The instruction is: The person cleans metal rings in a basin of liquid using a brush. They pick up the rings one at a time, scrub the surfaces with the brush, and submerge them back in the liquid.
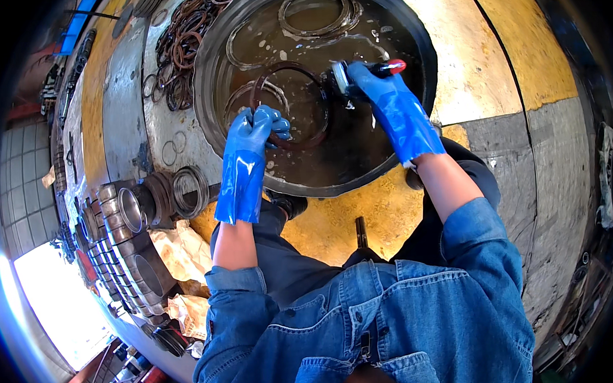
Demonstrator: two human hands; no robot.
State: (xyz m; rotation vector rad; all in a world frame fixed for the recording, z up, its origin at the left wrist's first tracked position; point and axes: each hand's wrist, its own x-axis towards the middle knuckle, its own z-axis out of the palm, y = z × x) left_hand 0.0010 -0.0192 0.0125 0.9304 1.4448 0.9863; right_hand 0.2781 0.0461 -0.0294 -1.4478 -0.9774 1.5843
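Observation:
My left hand, in a blue rubber glove, is closed around the lower left side of a dark brown ring. The ring is tilted above murky brown liquid in a wide round black basin. In my right hand, gloved the same way, is a scrubbing brush with a pale head and a black handle ending in red. The brush head is close to the ring's upper right side; whether they touch I cannot tell. Several thin rings lie partly in the liquid at the basin's far side.
Left of the basin lies a heap of brown rings, with two thin rings nearer me. Stacked metal cylinders and crumpled brown paper stand at my left. A yellow surface is below the basin, between my legs.

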